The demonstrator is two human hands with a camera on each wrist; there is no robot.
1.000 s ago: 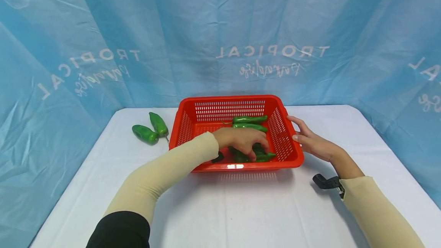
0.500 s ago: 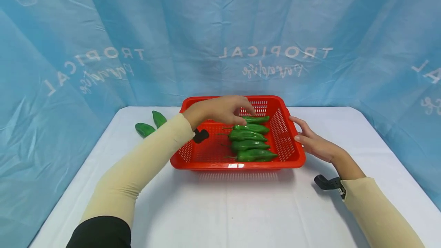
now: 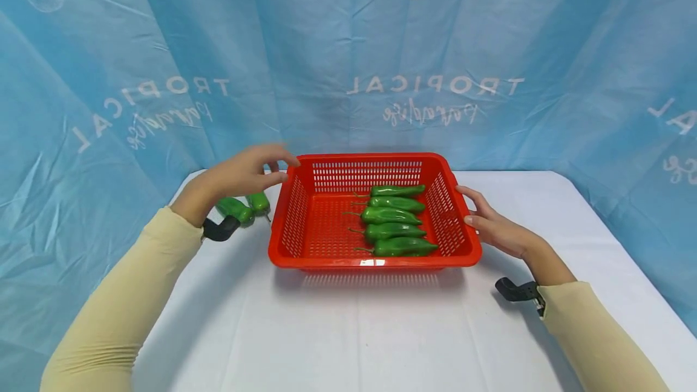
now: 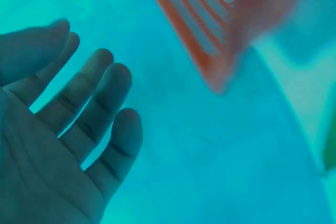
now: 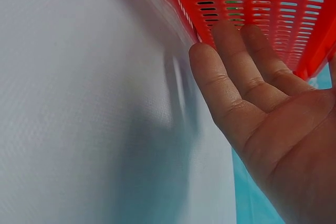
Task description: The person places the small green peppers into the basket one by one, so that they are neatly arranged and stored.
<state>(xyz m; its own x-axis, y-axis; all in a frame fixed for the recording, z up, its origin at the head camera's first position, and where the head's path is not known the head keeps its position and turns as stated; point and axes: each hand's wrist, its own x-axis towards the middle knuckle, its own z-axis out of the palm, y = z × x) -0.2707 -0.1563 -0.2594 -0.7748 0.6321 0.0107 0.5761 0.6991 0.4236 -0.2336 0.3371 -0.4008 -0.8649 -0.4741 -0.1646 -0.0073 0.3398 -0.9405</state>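
Observation:
My left hand (image 3: 239,171) is raised in the air left of the red plastic basket (image 3: 327,263), holding nothing. Its fingers are loosely extended and spread, as the left wrist view shows of the same hand (image 4: 79,124). Two green peppers, one (image 3: 235,209) beside the other (image 3: 258,201), lie on the table, partly behind this hand. Inside the basket's right half, several green peppers (image 3: 392,216) lie in a row with stems pointing left. My right hand (image 3: 498,225) rests at the basket's right side, its nearly straight fingers against the slotted wall (image 5: 262,3) in the right wrist view.
A white cloth (image 3: 348,331) covers the table. Blue printed sheeting (image 3: 305,47) hangs close behind the basket and along both sides. Each wrist bears a black strap mount, the left one (image 3: 220,228) above the table and the right one (image 3: 514,290) near it.
My left hand has come up from among the peppers and swung left out of the basket, uncovering the row. The right hand stays at the basket's side.

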